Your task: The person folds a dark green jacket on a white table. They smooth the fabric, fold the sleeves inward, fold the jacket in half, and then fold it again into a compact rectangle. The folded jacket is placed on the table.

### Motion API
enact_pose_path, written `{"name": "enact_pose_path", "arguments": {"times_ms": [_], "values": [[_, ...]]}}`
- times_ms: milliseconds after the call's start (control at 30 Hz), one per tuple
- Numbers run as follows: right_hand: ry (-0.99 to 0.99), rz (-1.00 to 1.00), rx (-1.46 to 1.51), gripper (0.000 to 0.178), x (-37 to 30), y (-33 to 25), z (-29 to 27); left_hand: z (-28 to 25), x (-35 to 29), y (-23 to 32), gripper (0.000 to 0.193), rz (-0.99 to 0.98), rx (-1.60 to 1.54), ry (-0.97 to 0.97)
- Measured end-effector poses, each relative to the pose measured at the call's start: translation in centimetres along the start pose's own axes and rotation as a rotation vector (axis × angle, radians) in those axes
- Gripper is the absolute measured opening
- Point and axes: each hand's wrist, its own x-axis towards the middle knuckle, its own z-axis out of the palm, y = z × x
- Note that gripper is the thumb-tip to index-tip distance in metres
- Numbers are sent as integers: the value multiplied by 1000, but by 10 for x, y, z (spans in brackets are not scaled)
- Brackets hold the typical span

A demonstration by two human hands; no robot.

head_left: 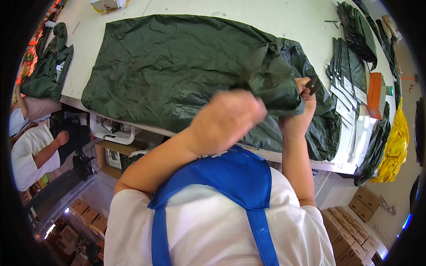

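A large dark green sheet of thin, shiny fabric [168, 66] lies creased across the white table. Its right part is bunched and lifted into a blurred fold [270, 77] between my hands. My left hand [230, 117] is over the near edge of the fabric, smeared by motion, so its fingers cannot be made out. Against the right side of the fold, my right hand [304, 102] has its fingers closed, with a small dark flat piece [313, 86] sticking out of them. What kind of thing this piece is does not show.
Dark green pieces with white tags [348, 97] lie at the right, beside an orange box [375, 95]. Yellow fabric [394, 142] hangs off the right end. More green fabric [49, 71] lies far left, near another person's arm [46, 150]. The table's near edge [155, 129] runs before me.
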Motion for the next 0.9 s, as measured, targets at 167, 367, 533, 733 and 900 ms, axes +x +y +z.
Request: {"name": "enact_pose_path", "arguments": {"times_ms": [167,367,533,733,900], "values": [[-115,361,50,29,-13,-23,19,-8,0,-26,35,-385,102,-15],[27,-226,-627,30,-6,1,2,-14,-7,-45,25,-924,-385,166],[-156,-16,-613,26,-7,2,27,-9,-13,-36,41,-853,-558,-95],[68,89,-1254,23,126,45,-112,-87,-25,-159,27,-1398,-96,102],[312,46,-1997,44,186,76,-236,-80,-34,-221,33,-1469,166,-154]]}}
